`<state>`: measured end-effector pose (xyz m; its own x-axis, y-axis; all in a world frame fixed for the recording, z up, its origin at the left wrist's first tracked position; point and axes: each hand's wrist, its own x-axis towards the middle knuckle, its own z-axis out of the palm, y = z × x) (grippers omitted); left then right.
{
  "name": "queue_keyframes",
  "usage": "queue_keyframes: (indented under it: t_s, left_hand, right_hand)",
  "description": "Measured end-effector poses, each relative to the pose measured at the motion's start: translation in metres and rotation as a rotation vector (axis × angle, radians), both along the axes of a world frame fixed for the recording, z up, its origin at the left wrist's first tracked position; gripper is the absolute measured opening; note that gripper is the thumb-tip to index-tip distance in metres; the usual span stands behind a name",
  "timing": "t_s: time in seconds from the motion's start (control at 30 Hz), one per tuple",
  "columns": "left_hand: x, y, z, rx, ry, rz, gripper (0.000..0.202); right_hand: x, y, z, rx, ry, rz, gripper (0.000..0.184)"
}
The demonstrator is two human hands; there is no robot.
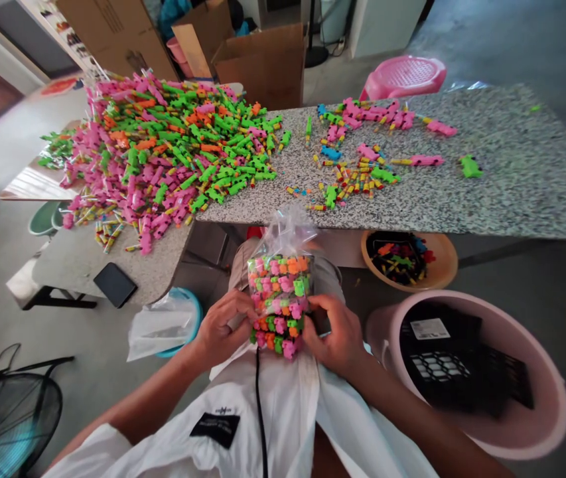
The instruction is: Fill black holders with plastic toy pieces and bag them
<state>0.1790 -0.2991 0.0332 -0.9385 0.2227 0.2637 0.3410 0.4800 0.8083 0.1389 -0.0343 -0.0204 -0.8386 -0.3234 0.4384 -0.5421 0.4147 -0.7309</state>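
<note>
A clear plastic bag (279, 292) rests against my lap, packed with rows of small pink, green and orange plastic toys. Its loose, crumpled top points away from me toward the table. My left hand (227, 326) grips the bag's lower left side, fingers curled against the plastic. On the opposite side my right hand (335, 332) pinches the bag's edge between thumb and fingers. Beyond the bag, a large heap of similar toys (178, 146) in pink, green and orange covers the left of the speckled stone table (511, 172).
Loose toys and yellow-red pieces (357, 179) lie scattered mid-table. At the right stand a pink tub (556, 398) with black crates and an orange basin (449, 265). To the left are a black phone (115, 284), a blue bucket (198, 315) with plastic bags, and a fan (8, 425).
</note>
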Motion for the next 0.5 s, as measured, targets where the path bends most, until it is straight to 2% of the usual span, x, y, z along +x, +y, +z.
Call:
queue_keyframes:
  t_s: [0.13, 0.2, 0.4, 0.5]
  left_hand:
    - [-0.009, 0.000, -0.003, 0.029, -0.003, -0.027, 0.020]
    - [-0.012, 0.000, -0.006, 0.069, -0.033, -0.018, 0.020]
    - [-0.017, 0.006, -0.013, 0.183, -0.165, 0.165, 0.015]
    - [-0.024, 0.010, -0.012, 0.139, -0.127, 0.162, 0.014]
  right_hand:
    - [-0.013, -0.006, 0.001, 0.056, -0.038, -0.060, 0.022]
    - [-0.019, -0.008, 0.004, 0.072, -0.003, -0.064, 0.022]
    - [-0.023, -0.008, 0.006, 0.154, 0.026, -0.017, 0.049]
    - [-0.027, -0.008, 0.002, 0.189, 0.052, -0.027, 0.049]
